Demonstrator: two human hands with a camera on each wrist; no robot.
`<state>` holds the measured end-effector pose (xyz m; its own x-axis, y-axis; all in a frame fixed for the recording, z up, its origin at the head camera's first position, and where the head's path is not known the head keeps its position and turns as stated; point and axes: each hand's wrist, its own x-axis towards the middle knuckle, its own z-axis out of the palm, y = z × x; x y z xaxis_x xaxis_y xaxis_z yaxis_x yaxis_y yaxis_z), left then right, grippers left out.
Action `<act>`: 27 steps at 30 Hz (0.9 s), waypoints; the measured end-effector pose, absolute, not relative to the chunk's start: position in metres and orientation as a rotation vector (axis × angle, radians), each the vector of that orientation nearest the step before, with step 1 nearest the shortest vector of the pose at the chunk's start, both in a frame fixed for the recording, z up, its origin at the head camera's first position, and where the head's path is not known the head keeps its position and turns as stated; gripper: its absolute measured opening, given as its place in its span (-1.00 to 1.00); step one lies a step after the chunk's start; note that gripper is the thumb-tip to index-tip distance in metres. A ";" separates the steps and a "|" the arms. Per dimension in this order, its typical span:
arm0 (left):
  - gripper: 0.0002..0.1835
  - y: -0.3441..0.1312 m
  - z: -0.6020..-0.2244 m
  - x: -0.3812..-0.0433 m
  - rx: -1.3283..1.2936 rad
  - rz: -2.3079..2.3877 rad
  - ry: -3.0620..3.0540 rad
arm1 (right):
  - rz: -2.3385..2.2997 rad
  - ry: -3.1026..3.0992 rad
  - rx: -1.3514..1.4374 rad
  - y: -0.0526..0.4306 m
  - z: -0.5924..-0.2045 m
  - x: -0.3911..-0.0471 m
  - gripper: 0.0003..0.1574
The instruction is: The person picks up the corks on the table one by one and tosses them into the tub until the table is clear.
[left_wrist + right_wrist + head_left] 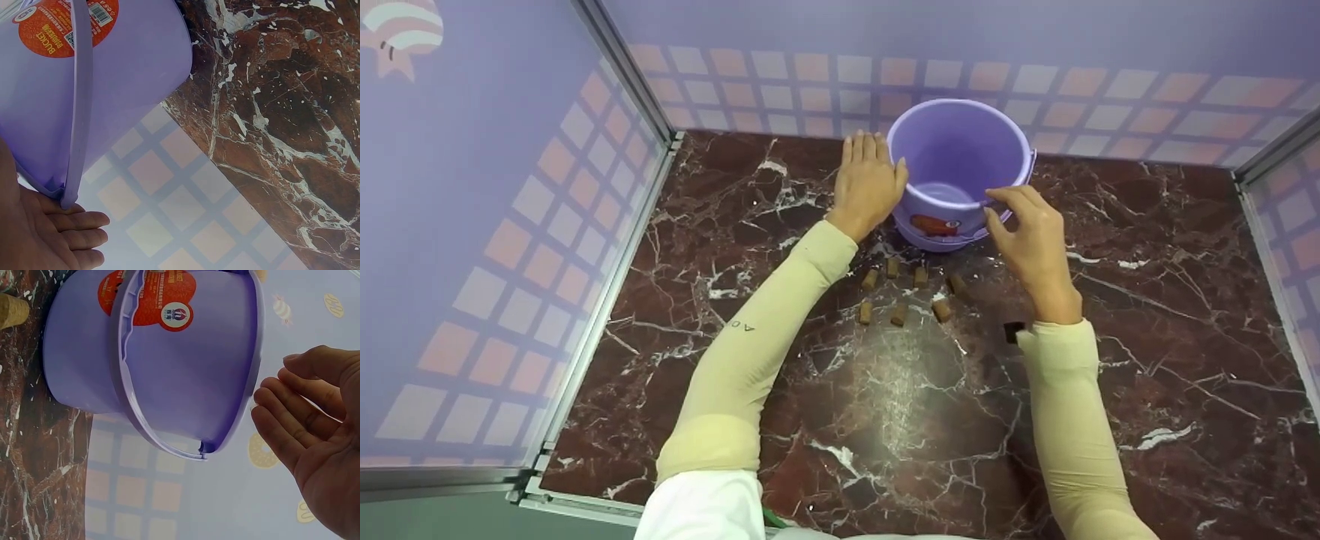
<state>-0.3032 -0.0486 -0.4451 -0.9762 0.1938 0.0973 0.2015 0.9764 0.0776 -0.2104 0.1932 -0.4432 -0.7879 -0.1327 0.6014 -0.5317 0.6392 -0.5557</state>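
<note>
A purple plastic bucket stands upright near the back wall, its handle hanging down in front over a red label. At its left side my left hand has straight fingers along the outside, with the thumb at the rim. In the left wrist view those fingers lie right by the handle's pivot. My right hand is at the front right of the rim, thumb and fingers apart and loosely bent. The right wrist view shows its fingertips close beside the rim, with nothing in the palm.
Several short brown cork-like cylinders lie in loose rows on the marble-patterned tabletop in front of the bucket. A small black square lies by the right wrist. Purple panels in metal frames stand at the back and both sides.
</note>
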 end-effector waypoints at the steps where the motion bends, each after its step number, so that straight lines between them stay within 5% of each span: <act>1: -0.25 -0.049 -0.445 -0.303 -0.307 -0.137 -3.026 | 1.025 -2.345 0.515 0.193 -0.443 -0.209 -0.71; 27: -0.25 -0.049 -0.445 -0.302 -0.294 -0.175 -3.031 | 1.080 -2.322 0.451 0.199 -0.462 -0.194 -0.73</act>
